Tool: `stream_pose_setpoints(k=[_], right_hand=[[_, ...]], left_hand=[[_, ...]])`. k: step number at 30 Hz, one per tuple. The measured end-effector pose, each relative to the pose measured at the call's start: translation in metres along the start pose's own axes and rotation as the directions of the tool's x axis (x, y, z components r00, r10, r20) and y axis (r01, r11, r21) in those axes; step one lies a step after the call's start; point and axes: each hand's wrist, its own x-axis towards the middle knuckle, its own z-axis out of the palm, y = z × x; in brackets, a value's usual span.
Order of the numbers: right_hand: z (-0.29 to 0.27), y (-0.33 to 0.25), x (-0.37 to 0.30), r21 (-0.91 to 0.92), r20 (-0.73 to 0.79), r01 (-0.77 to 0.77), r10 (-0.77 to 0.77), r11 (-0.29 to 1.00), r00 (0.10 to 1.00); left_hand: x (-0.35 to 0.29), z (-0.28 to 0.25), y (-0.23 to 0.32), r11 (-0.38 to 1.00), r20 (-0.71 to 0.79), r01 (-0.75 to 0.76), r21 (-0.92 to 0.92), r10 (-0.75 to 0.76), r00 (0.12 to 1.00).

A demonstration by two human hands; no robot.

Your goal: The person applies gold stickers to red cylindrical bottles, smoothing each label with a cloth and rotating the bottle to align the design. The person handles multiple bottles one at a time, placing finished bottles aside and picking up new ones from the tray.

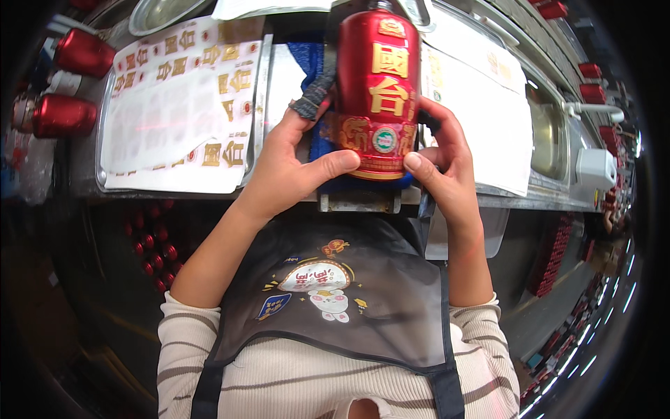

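A glossy red bottle (380, 77) with raised gold characters and a dark neck lies in front of me, its base toward me. Near the base it carries a gold-patterned band with a round green-and-white emblem. My left hand (296, 150) grips its lower left side, thumb on the band; dark grey cloth wraps one finger. From the other side my right hand (447, 150) closes on the lower right edge, thumb at the base and fingers partly hidden behind. Under the bottle is a blue cloth (307, 59) on a metal stand (359, 202).
At left, a tray (102, 164) bears a sheet of gold character decals (174, 105). Beyond it lie red bottles (64, 116). White sheets (481, 126) lie at right, beside a metal sink (548, 133), faucet (593, 110) and white jug (597, 167). Several red bottles (153, 244) stand below the counter.
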Motion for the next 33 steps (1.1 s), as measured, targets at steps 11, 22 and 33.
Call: stream_pose_setpoints(k=[11, 22, 33], right_hand=[[-0.001, 0.004, -0.003, 0.054, 0.0, 0.006, -0.006, 0.999, 1.0], [0.006, -0.002, 0.002, 0.093, -0.068, -0.036, 0.043, 0.995, 0.997], [0.019, -0.007, 0.004, 0.021, -0.154, -0.055, 0.058, 0.998, 0.986]], left_hand=[[0.002, 0.002, 0.006, 0.99, 0.012, 0.079, -0.116, -0.078, 0.997], [0.011, 0.004, 0.016, 0.997, 0.009, -0.006, -0.081, 0.006, 1.0], [0.017, 0.018, 0.022, 0.999, -0.09, -0.022, 0.035, 0.025, 0.996]])
